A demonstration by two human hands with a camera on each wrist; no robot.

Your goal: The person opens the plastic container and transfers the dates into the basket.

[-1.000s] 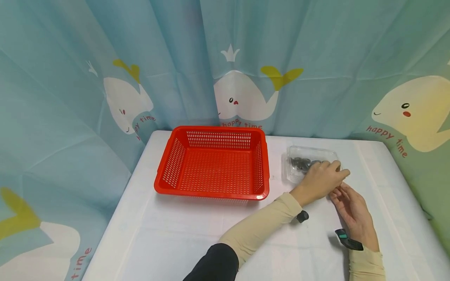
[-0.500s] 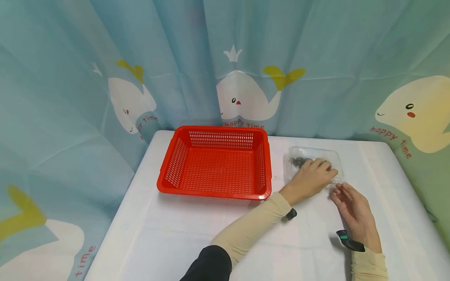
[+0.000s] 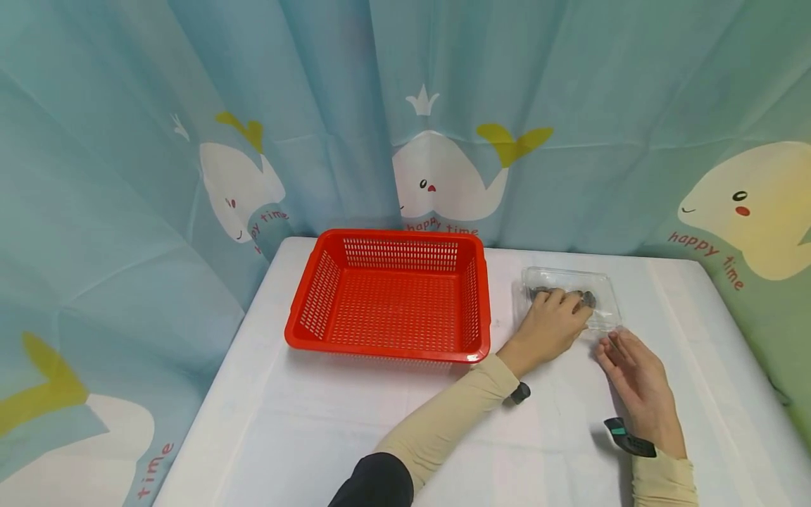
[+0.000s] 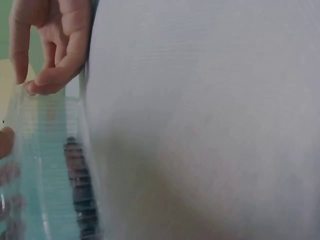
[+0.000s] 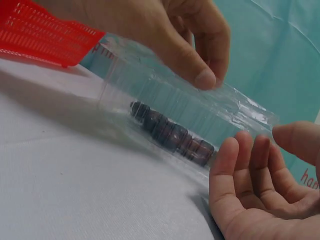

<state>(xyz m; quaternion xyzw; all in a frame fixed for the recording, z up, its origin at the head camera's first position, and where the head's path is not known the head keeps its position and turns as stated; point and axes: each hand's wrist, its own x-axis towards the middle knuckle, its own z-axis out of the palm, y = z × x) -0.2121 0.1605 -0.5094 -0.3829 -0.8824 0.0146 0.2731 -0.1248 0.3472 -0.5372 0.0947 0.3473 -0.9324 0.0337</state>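
Observation:
A clear plastic box (image 3: 602, 310) lies at the right of the table, holding several small dark roundish pieces (image 5: 172, 136); their kind is too blurred to name. My left hand (image 3: 550, 327) reaches over it with bent, relaxed fingers, the thumb and fingertips at the box's top side. In the right wrist view nothing shows between that hand's thumb (image 5: 187, 65) and fingers. With palm turned up, my right hand (image 3: 641, 384) pinches the box's near right edge between thumb and fingers. The left wrist view has this right hand (image 4: 52, 40) at the box's end, dark pieces (image 4: 82, 187) inside.
A red perforated plastic basket (image 3: 386, 352) stands left of the box, with my left forearm (image 3: 450, 422) passing in front of it. White cloth (image 3: 285, 436) covers the table. A blue-green curtain (image 3: 342, 84) with whale prints hangs behind and along the sides.
My left hand has slid leftward along the box, away from the right hand, uncovering the box's right part. The right hand stays at the same edge. The head view shifts slightly.

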